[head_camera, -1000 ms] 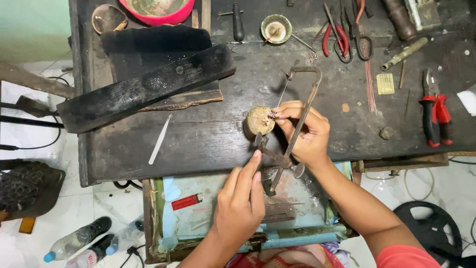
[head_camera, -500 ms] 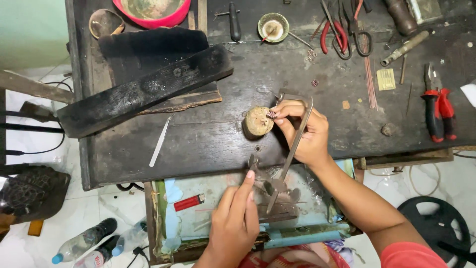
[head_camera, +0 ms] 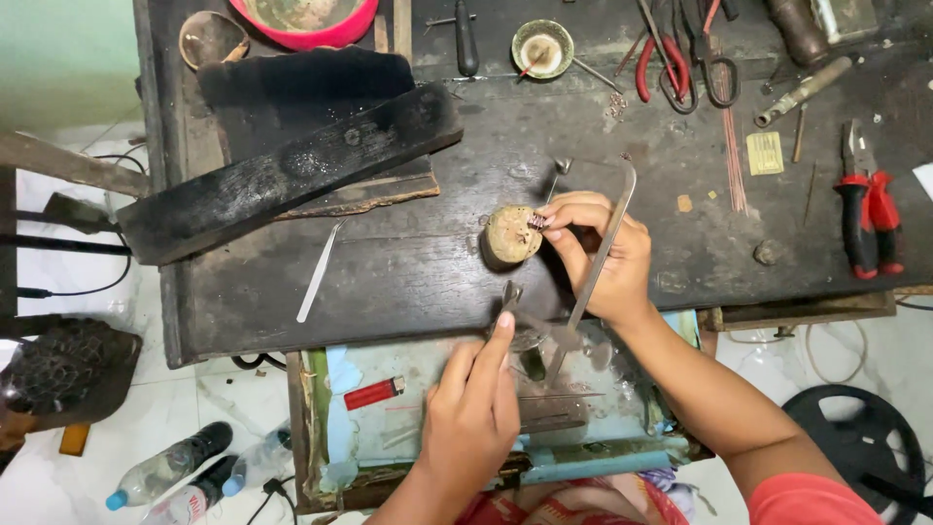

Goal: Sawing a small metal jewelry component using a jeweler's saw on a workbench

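Note:
My right hand [head_camera: 598, 255] pinches a small metal piece [head_camera: 536, 222] against a round tan ball [head_camera: 510, 235] on the dark workbench [head_camera: 408, 282]. A thin metal saw frame [head_camera: 604, 243] slants across the back of that hand, from the bench down to the drawer below. My left hand [head_camera: 474, 413] is over the open drawer [head_camera: 335, 428]. Its forefinger stretches up to a small metal fitting [head_camera: 510, 295] at the bench edge. Whether it grips anything is unclear.
A charred black plank [head_camera: 292, 165] lies across the bench's left side, with tweezers [head_camera: 319, 272] below it. Red-handled pliers [head_camera: 868, 209], scissors [head_camera: 717, 73] and a small dish [head_camera: 542, 47] lie at the back and right. A red lighter [head_camera: 374, 393] lies in the drawer. Bottles [head_camera: 165, 472] lie on the floor.
My left hand dropped from the bench edge towards the drawer, then reached its forefinger back up to the edge. My right hand stays at the ball.

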